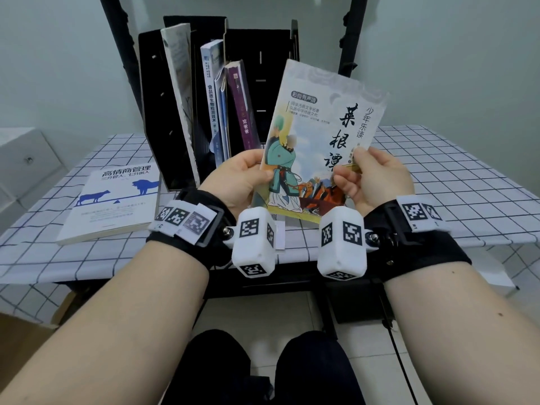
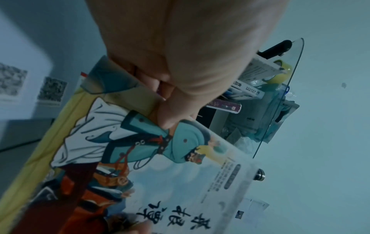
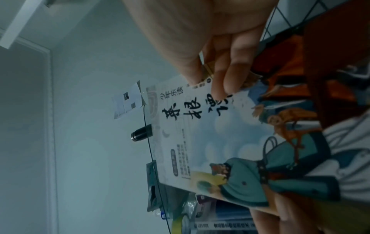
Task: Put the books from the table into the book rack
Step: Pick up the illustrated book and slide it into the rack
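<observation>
Both hands hold a thin illustrated book upright above the table's front edge, cover facing me. My left hand grips its left edge with the thumb on the cover; the same book fills the left wrist view. My right hand pinches its right edge, seen also on the book in the right wrist view. The black book rack stands just behind, with several books upright in it. A white book with blue animals lies flat on the table at the left.
A checked tablecloth covers the table. The rack's right compartments hold no books. Black stand legs rise behind the rack. A white box sits at far left. My knees are below the table edge.
</observation>
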